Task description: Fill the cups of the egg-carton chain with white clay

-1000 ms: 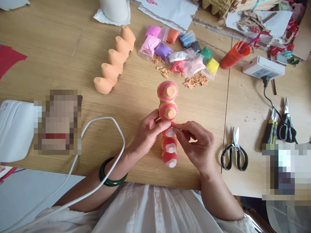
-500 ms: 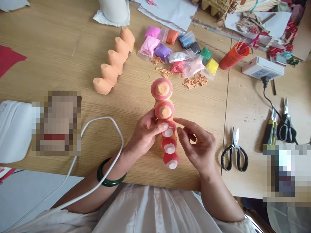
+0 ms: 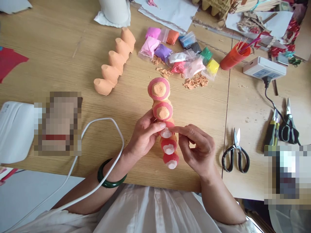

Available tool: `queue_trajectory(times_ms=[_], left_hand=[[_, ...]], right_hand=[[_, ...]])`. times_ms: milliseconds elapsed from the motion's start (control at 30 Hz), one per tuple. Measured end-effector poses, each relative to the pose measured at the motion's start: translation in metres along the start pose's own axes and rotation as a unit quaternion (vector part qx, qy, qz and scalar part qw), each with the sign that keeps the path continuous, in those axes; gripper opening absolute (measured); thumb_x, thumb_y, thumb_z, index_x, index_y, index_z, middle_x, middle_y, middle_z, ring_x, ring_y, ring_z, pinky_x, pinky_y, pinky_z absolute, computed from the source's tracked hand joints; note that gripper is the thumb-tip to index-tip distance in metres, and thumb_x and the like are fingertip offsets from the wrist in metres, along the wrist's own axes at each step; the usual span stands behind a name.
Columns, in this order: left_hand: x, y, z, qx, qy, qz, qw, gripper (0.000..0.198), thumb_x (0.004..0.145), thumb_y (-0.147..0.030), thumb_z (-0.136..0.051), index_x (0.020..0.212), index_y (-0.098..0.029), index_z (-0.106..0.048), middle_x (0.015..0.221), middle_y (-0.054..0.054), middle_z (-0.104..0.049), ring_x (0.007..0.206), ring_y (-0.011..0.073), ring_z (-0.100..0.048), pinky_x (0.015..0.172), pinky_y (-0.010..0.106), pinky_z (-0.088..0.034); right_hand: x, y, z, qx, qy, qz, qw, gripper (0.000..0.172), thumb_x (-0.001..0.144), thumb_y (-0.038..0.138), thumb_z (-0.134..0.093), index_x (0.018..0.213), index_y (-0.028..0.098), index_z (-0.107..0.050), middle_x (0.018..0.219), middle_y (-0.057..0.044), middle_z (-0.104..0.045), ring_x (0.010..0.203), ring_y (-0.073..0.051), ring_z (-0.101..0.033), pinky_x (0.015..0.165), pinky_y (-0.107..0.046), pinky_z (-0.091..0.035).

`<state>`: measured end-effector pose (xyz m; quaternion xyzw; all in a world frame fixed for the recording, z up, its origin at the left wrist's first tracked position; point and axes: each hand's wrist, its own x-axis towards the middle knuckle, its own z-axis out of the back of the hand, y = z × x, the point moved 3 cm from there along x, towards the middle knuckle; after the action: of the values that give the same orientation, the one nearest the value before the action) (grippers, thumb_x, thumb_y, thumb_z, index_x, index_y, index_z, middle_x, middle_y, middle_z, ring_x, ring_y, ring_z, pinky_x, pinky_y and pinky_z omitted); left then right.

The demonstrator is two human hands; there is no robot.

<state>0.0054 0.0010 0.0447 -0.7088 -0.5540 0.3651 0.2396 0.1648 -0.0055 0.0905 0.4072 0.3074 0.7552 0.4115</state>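
Observation:
A strip of several joined bumps (image 3: 162,112), orange with pink and red bands, hangs over the table between my hands. Its lower three bumps have whitish tips; the upper two have orange tips. My left hand (image 3: 145,134) grips the strip from the left, thumb on the third bump. From the right, my right hand (image 3: 196,145) touches that same bump with its index fingertip, the other fingers curled and apart from the thumb, nothing seen in them. A plain orange strip of bumps (image 3: 114,63) lies farther up to the left.
Colored clay packets (image 3: 178,55) and orange scraps (image 3: 195,82) lie beyond the strip. Scissors (image 3: 235,150), a red cup of sticks (image 3: 235,55) and a power strip (image 3: 264,68) are at right. A white cable (image 3: 120,134) crosses my left forearm.
My right index fingertip has moved down and left onto the third bump. The upper end of the strip has tilted slightly left.

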Motion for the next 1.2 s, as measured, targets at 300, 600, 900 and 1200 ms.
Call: queue_trajectory(times_ms=[300,600,900,1200], left_hand=[[0.003,-0.004,0.004,-0.019,0.0,-0.001,1.0,0.034,0.075,-0.027,-0.089,0.106,-0.022,-0.076,0.088,0.0,-0.069,0.075,0.0129,-0.059,0.065,0.026,-0.051],[0.0,-0.007,0.004,0.011,0.057,0.005,0.998,0.027,0.084,-0.035,-0.084,0.104,-0.026,-0.069,0.08,-0.003,-0.057,0.073,0.0145,-0.057,0.068,0.031,-0.047],[0.0,-0.008,-0.001,-0.015,0.048,0.077,0.996,0.014,0.08,-0.03,-0.076,0.09,-0.022,-0.069,0.08,0.0,-0.059,0.074,0.0163,-0.052,0.071,0.032,-0.046],[0.001,-0.004,-0.002,0.015,0.061,0.075,0.995,0.015,0.082,-0.023,-0.071,0.096,-0.021,-0.067,0.09,0.001,-0.062,0.087,0.0171,-0.059,0.081,0.031,-0.052]], right_hand=[[-0.002,-0.011,0.0,0.108,-0.049,-0.142,0.983,0.02,0.104,0.021,-0.064,0.116,0.024,-0.079,0.073,0.002,-0.065,0.062,-0.013,-0.055,0.058,-0.028,-0.044],[0.002,-0.034,-0.018,0.393,0.055,-0.347,0.85,0.038,0.077,0.055,-0.096,0.078,0.021,-0.079,0.07,0.002,-0.064,0.065,-0.012,-0.053,0.061,-0.026,-0.046],[0.003,-0.034,-0.02,0.425,0.069,-0.355,0.83,0.036,0.074,0.053,-0.099,0.073,0.022,-0.081,0.07,0.001,-0.063,0.067,-0.013,-0.05,0.066,-0.029,-0.045],[0.0,-0.027,-0.022,0.353,0.035,-0.344,0.869,0.047,0.078,0.06,-0.094,0.069,0.021,-0.07,0.064,0.003,-0.048,0.062,-0.012,-0.039,0.059,-0.029,-0.033]])
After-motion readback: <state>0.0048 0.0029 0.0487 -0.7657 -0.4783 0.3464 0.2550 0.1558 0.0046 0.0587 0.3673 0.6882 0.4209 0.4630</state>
